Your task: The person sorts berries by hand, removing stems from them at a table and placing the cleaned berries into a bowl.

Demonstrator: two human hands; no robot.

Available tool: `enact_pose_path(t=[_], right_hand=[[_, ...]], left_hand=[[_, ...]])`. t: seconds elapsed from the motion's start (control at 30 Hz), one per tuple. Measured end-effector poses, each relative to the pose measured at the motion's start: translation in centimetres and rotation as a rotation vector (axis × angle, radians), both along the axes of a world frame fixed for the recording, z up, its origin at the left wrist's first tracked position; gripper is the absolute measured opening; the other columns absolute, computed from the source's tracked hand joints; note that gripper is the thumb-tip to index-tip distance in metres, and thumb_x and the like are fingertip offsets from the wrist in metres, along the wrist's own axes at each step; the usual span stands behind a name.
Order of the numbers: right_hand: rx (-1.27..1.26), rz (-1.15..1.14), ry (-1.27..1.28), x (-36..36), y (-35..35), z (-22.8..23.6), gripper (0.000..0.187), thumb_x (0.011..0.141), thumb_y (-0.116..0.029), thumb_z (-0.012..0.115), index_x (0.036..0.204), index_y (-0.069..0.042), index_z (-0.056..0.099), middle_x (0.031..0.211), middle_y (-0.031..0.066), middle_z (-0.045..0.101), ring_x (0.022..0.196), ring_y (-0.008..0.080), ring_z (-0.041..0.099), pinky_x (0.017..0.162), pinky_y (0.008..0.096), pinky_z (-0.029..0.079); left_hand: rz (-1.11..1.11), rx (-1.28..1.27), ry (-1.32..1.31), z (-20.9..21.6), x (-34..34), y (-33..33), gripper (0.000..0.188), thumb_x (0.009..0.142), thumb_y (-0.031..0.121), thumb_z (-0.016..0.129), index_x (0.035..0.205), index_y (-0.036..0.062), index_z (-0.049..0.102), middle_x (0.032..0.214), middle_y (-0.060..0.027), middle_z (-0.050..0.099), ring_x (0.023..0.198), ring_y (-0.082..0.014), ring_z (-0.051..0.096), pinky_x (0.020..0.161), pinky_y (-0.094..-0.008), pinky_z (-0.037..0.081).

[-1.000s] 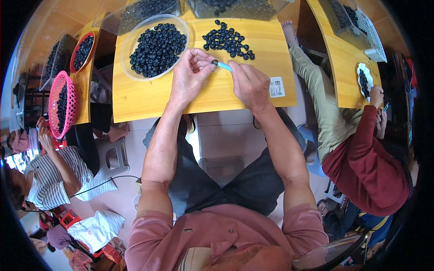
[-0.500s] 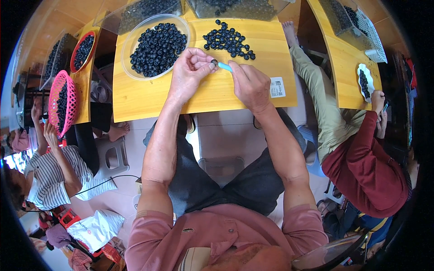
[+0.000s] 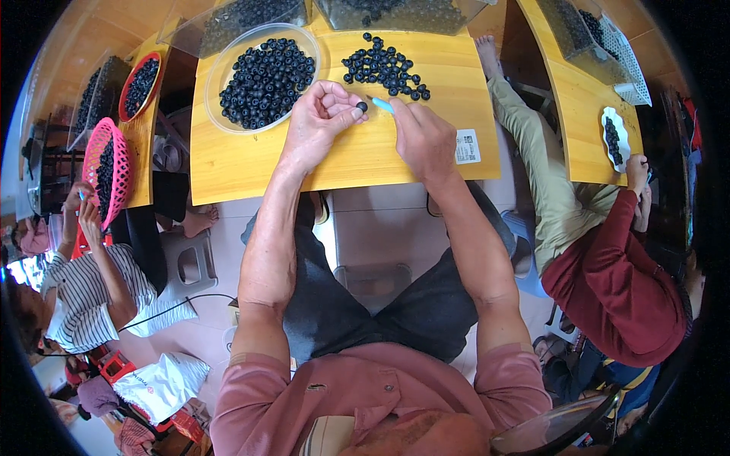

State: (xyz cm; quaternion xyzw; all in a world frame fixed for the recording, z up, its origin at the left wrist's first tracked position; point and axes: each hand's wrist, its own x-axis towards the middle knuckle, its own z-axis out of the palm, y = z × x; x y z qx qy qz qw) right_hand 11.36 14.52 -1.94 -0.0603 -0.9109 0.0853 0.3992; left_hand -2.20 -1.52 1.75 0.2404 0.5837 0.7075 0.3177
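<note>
The clear round bowl (image 3: 214,76) holds dark beads (image 3: 266,85); left fingers (image 3: 350,115) pinch a single bead (image 3: 362,106), right fingers (image 3: 404,118) curl tight round a light-blue pointed tool (image 3: 383,105).

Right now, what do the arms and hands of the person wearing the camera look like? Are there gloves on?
No gloves: the bare left hand and bare right hand show plain fingers. Both forearms are bare too. Above the elbows come short, dusty-pink cloth sleeves, left sleeve and right sleeve. I see no watch, bracelet or cable on either wrist.
</note>
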Motion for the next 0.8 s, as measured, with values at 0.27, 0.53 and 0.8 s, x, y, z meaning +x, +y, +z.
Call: enact_pose_path(t=[0.27,0.53,0.8], right_hand=[[-0.058,-0.025,-0.01,0.0,-0.4,0.4,0.023,0.087,-0.008,0.073,0.11,-0.008,0.074,0.08,0.0044,0.063,0.072,0.0224,0.068,0.06,0.0379,0.055],[-0.313,-0.113,0.025,0.2,0.8,0.6,0.026,0.087,-0.003,0.076,0.112,-0.009,0.073,0.087,0.0077,0.07,0.075,0.0301,0.07,0.064,0.0419,0.055],[-0.402,-0.15,0.09,0.2,1.7,1.0,0.024,0.088,-0.003,0.074,0.112,-0.009,0.075,0.09,0.0085,0.072,0.076,0.0304,0.071,0.065,0.041,0.055]], left_hand=[[0.037,0.04,0.004,0.3,-0.3,-0.8,0.024,0.096,-0.006,0.07,0.119,-0.0013,0.063,0.108,-0.0094,0.071,0.095,-0.0167,0.073,0.09,-0.0294,0.06],[0.681,-0.303,0.813,0.3,-4.2,-5.1,0.023,0.092,0.0,0.076,0.114,0.0049,0.076,0.106,-0.0091,0.066,0.098,-0.0206,0.067,0.085,-0.0314,0.056],[0.285,-0.274,1.228,-0.7,-0.6,0.4,0.031,0.089,-0.001,0.072,0.119,0.0056,0.074,0.109,-0.0141,0.067,0.105,-0.0334,0.065,0.091,-0.0437,0.052]])
